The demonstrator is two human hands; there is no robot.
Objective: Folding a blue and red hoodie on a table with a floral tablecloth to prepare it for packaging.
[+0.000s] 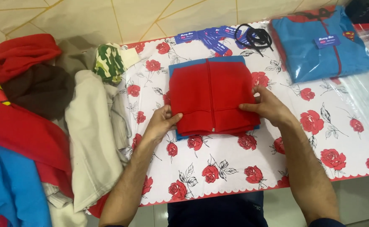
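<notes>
A folded red zip jacket (211, 96) with a blue lining edge lies in the middle of the table on a white cloth with red roses (218, 168). My left hand (161, 122) grips its lower left edge, thumb on top. My right hand (268, 105) pinches the right edge, fingers on the red fabric. The zip runs down the middle of the folded piece.
A heap of garments (37, 126) in red, blue, brown, cream and camouflage covers the left side. A folded blue jacket (323, 44) with a card tag lies at the back right beside clear plastic bags (367, 88). Blue card tags (209, 35) and black cords (253, 35) sit behind.
</notes>
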